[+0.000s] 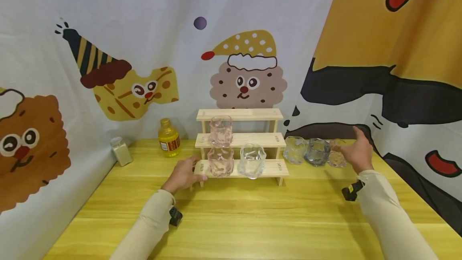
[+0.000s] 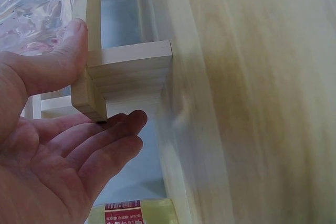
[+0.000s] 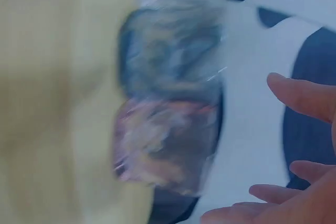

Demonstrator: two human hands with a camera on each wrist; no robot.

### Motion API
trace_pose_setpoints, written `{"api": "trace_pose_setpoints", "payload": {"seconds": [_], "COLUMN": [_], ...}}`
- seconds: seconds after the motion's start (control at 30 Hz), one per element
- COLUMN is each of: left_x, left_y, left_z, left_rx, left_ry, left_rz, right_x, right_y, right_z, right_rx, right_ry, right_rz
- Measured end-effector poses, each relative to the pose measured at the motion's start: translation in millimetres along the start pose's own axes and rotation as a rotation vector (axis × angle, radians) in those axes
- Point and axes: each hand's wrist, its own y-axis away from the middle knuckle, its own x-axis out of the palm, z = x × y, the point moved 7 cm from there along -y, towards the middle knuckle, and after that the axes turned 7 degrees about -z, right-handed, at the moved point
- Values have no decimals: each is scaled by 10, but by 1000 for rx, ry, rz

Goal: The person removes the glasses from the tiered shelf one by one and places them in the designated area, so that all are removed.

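A three-step wooden display rack (image 1: 240, 114) stands on the table. My left hand (image 1: 183, 175) holds the left end of its lowest step, thumb (image 2: 73, 51) on one side of the board and fingers (image 2: 113, 145) on the other. On that step sit a pink glass (image 1: 221, 163) and a clear glass (image 1: 252, 162); another pink glass (image 1: 221, 132) is on the middle step. Right of the rack stand a clear glass (image 1: 295, 150), a blue-grey glass (image 1: 317, 152) and a pink glass (image 1: 337, 156). My right hand (image 1: 358, 151), fingers spread, hovers near that pink glass, holding nothing.
A bottle of yellow liquid (image 1: 169, 139) and a small jar with pale contents (image 1: 121, 151) stand at the back left of the wood-grain table (image 1: 231, 220). A cartoon-print cloth (image 1: 151, 19) hangs close behind and along the sides.
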Motion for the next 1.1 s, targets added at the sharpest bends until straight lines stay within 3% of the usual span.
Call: {"api": "trace_pose_setpoints", "payload": {"seconds": [0.13,0.37,0.7,0.9,1.1], "left_x": [10,-6,-13,0,12], "left_y": [-13,-34,-48,-43,-44], "left_z": [4,-9,-7,-19,22], "left_rx": [-3,1,-38,-21,18], "left_ry": [4,2,-10,-31,6], "left_rz": [4,13,44,45,47], "right_x": [-40,57,365,660,908], "right_y": [57,234,472,568,638], "right_z": [300,860,1393,1611,1787], "right_rx": [-64,-276,-415,-405,-401], "right_ry": [-1,1,-222,-268,-288], "right_rz": [-16,-2,32,178,331]}}
